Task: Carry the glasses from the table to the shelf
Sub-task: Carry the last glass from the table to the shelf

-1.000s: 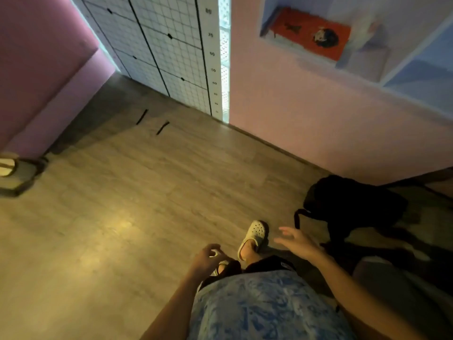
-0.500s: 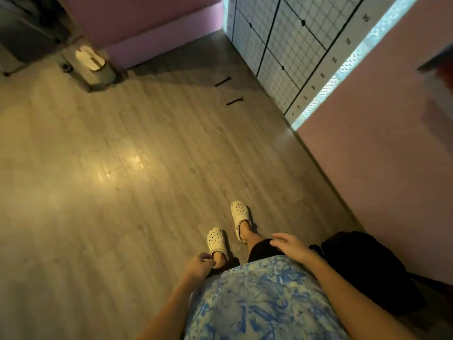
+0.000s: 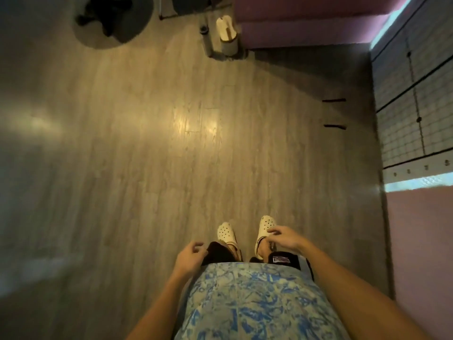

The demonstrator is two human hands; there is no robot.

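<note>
Both the left hand and the right hand hang empty with fingers loosely curled above the wood floor, no glasses, surface or shelf in view, while a blurred dark shape, perhaps a chair base, sits cut off at the top edge.

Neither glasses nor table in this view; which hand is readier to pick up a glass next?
Slightly the right hand: it reaches further forward with fingers loosely spread, holding nothing. The left hand is empty too, but curled nearer the shirt. Only a weak call.
</note>
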